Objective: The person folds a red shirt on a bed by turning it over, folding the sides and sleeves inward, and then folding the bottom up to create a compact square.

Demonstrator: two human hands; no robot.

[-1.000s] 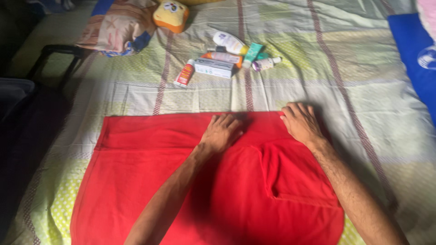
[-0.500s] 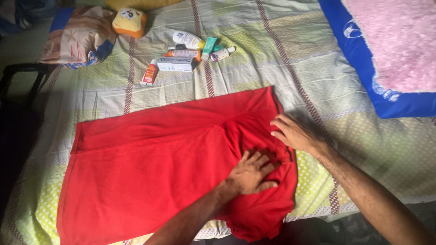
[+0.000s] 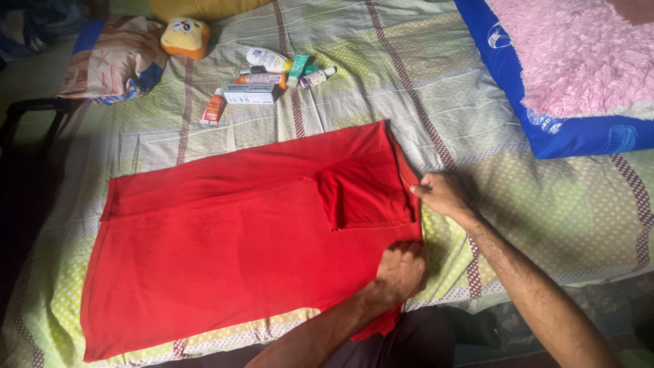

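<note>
Item: red garment point(image 3: 225, 238), a shirt by its look, spread flat on the bed point(image 3: 545, 204) over a checked green-and-cream sheet; its one visible sleeve already folded inward across the body, lying as a darker red panel near the right-hand edge.

Left hand point(image 3: 403, 269): closed on the garment's near right edge, fingers curled into the cloth where it meets the bed's edge; a small tail of red fabric hangs below the wrist.

Right hand point(image 3: 439, 193): pinched on the same right edge farther up, thumb and fingertips together on the hem just beside the folded sleeve; the two hands stand apart along one edge, both gripping cloth.

Step in hand, as judged: the right side of the garment is taken up at two points, sleeve fold done, a lengthwise fold of that side about to be made; the left side lies unfolded and flat.

Next move, as judged, calls for: lifting both grips together and level so the edge stays straight; keeping the tucked sleeve from slipping out; laying the fold parallel to the far side.

Also present: cluster of tubes and bottles point(image 3: 269, 78) with a small carton, well apart at the head of the sheet; yellow plush toy point(image 3: 184, 37) beside a patterned pillow point(image 3: 112, 61); pink fluffy blanket point(image 3: 579, 51) on a blue cushion point(image 3: 545, 133) to the right.
</note>
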